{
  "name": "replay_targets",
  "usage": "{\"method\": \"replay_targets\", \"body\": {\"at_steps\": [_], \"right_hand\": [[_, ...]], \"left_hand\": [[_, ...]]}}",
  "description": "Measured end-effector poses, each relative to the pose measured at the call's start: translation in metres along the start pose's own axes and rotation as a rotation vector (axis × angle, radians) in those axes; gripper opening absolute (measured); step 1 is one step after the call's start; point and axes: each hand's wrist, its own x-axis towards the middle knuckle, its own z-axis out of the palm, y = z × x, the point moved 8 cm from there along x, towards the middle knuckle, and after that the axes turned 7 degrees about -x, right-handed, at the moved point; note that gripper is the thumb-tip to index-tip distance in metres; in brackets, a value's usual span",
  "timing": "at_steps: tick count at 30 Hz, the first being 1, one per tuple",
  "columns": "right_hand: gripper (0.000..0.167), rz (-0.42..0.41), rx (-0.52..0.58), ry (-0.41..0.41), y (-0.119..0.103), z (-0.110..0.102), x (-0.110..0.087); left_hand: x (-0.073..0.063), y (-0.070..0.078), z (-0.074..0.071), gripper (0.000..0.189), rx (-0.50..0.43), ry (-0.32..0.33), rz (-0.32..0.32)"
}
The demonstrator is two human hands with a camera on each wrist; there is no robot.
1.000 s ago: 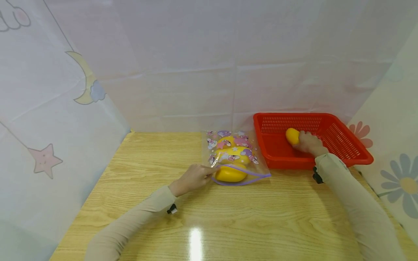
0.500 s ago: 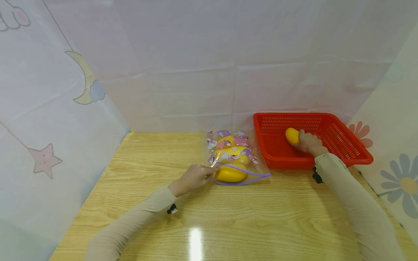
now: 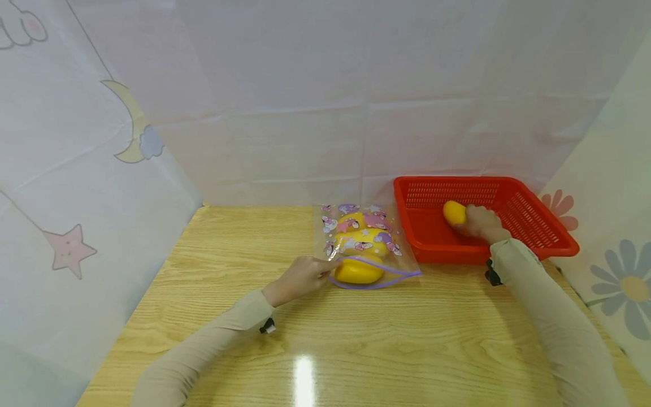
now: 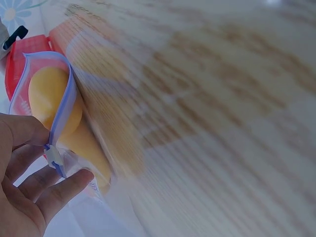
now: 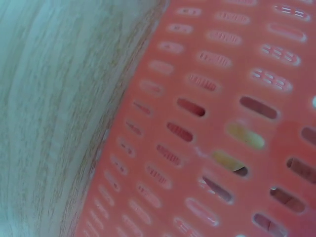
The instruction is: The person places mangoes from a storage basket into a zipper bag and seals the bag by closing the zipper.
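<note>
A clear zip bag (image 3: 399, 249), printed with pink and purple cartoon figures, lies on the table with its purple-edged mouth gaping toward me. Several yellow mangoes are inside; the nearest mango (image 3: 360, 272) shows at the mouth. My left hand (image 3: 300, 278) pinches the bag's left corner; in the left wrist view, thumb and fingers sit at the white zip slider (image 4: 53, 156). Inside the red basket, my right hand (image 3: 483, 221) grips another mango (image 3: 454, 213). The right wrist view is mostly blocked by the basket wall (image 5: 197, 69), with yellow showing through its slots.
The red slotted basket (image 3: 452, 254) stands at the table's back right, close beside the bag. Light patterned cloth hangs as a wall (image 3: 285, 147) behind the wooden table (image 3: 356, 339) and along both sides.
Both hands stay nearly still. The right hand keeps its grip on the mango in the basket, and the left keeps hold of the bag's corner.
</note>
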Motion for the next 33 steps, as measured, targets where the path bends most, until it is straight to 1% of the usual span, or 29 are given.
{"method": "replay_targets", "body": {"at_steps": [9,14,18,25,33], "right_hand": [[0.043,-0.012,-0.01,0.032,-0.003,-0.002,0.0],[0.043,-0.023,-0.012,0.04,-0.005,-0.003,-0.002],[0.043,-0.037,-0.011,0.049,-0.006,-0.004,-0.001],[0.046,-0.039,-0.002,0.062,-0.008,-0.007,-0.004],[0.044,-0.057,-0.009,0.101,-0.012,-0.011,-0.007]], "left_hand": [[-0.001,-0.001,-0.001,0.041,-0.01,0.021,0.014],[0.0,0.0,-0.002,0.041,-0.021,0.025,0.016],[0.0,0.0,-0.002,0.042,-0.015,0.013,0.004],[0.001,0.0,-0.002,0.043,-0.014,0.011,0.003],[0.0,0.0,-0.002,0.041,-0.024,0.019,0.005]]}}
